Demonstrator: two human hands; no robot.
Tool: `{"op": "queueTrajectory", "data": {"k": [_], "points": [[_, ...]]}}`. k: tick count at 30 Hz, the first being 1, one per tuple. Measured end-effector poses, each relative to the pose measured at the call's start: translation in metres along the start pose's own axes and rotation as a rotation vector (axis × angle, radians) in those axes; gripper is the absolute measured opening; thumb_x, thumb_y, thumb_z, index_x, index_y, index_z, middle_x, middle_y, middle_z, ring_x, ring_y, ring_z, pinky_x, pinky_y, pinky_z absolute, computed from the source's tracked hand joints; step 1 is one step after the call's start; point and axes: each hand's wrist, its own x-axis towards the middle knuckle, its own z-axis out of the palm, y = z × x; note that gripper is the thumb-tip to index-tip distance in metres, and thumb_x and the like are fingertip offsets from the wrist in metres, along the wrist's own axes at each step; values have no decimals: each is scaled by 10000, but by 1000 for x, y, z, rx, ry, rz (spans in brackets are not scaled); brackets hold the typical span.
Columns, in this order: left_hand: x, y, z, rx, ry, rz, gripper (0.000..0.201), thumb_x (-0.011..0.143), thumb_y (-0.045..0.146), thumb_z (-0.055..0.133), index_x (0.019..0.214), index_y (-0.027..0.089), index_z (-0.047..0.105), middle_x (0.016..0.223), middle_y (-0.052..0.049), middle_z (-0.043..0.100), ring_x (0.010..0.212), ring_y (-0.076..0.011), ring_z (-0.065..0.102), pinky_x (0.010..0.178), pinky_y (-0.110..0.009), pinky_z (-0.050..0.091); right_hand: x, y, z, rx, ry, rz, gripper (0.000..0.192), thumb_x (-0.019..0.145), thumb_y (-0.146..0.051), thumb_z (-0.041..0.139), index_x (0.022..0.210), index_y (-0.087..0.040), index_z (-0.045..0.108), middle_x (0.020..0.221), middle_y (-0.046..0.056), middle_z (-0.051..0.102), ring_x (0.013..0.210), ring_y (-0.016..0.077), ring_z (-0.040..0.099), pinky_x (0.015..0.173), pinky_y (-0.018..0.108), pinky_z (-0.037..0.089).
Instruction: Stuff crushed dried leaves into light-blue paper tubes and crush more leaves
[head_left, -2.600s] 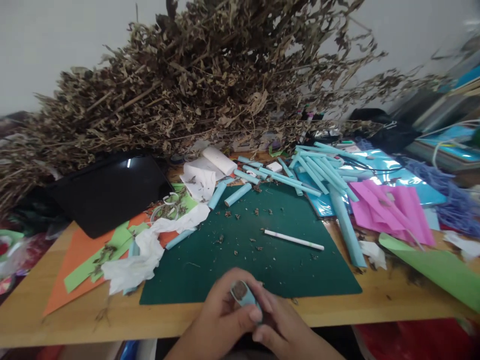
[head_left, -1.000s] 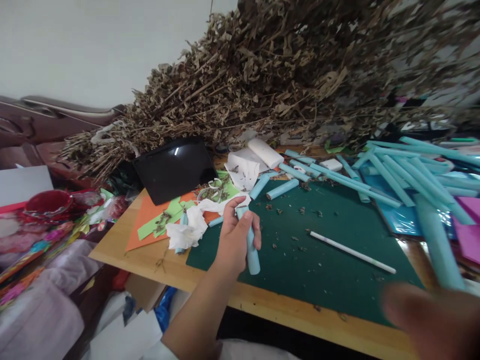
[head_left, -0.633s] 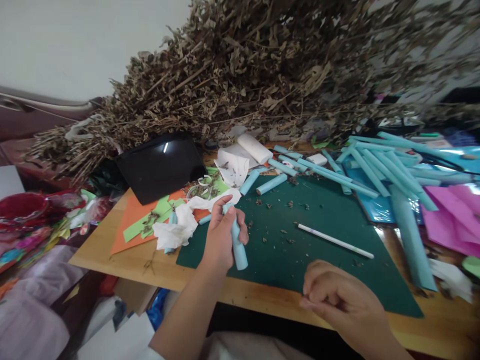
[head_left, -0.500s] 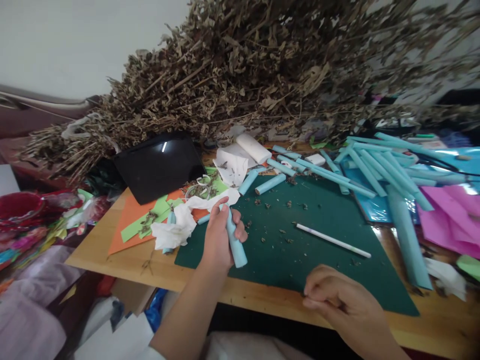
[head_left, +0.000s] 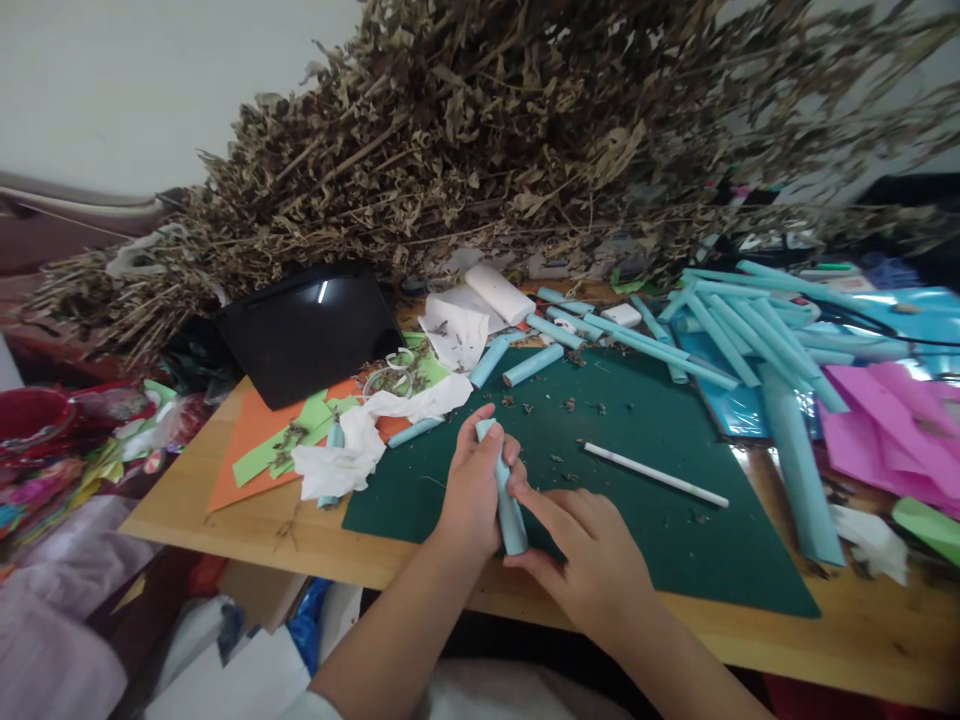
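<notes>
My left hand (head_left: 466,490) is wrapped round a light blue paper tube (head_left: 511,515), its thumb lying along the upper part. The tube slants above the near edge of a green cutting mat (head_left: 645,420). From the right, my right hand (head_left: 596,555) grips the tube's lower part, index finger on its side and thumb at the bottom end. Whether anything else is between those fingers I cannot tell. A white pencil (head_left: 652,472) lies on the mat beyond my right hand, among dry leaf crumbs (head_left: 556,458).
Several blue paper tubes (head_left: 750,330) are piled at the back right, near pink paper (head_left: 870,425). A white roll (head_left: 499,293), crumpled tissue (head_left: 341,455) and a black tablet-like panel (head_left: 311,330) lie to the left. Bundled dried plants (head_left: 465,140) stretch across the back.
My right hand has moved left from the mat's near edge onto the tube's lower part. My left hand, still holding the tube, has shifted slightly right.
</notes>
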Motion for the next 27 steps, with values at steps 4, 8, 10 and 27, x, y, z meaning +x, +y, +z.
{"op": "queueTrajectory", "data": {"k": [4, 8, 10, 27], "points": [[4, -1, 2, 34, -4, -19, 211, 786, 252, 425, 981, 265, 349, 542, 81, 375, 346, -24, 348, 359, -143, 288, -2, -1, 9, 4, 93, 22, 330, 825, -380, 410, 1083, -175, 437, 820, 48, 577, 696, 184, 453, 582, 286, 271], [5, -3, 4, 35, -13, -50, 190, 784, 268, 423, 956, 271, 344, 547, 85, 376, 326, -16, 327, 339, -138, 285, -4, -4, 13, -37, 172, 2, 241, 848, -283, 378, 1037, -166, 470, 783, 42, 583, 660, 178, 444, 579, 296, 256], [4, -4, 6, 28, 0, -55, 181, 782, 274, 424, 944, 273, 341, 548, 87, 374, 323, -13, 323, 331, -131, 277, -5, -5, 13, -37, 178, -5, 243, 851, -249, 365, 1058, -163, 460, 789, 43, 584, 660, 177, 443, 581, 301, 255], [-1, -5, -2, -492, -125, -65, 128, 785, 264, 414, 695, 174, 427, 427, 80, 320, 306, -26, 301, 351, -154, 269, -17, 3, 13, 366, 52, -14, 397, 819, -147, 385, 1206, -176, 300, 927, 55, 508, 801, 163, 444, 672, 287, 385]]}}
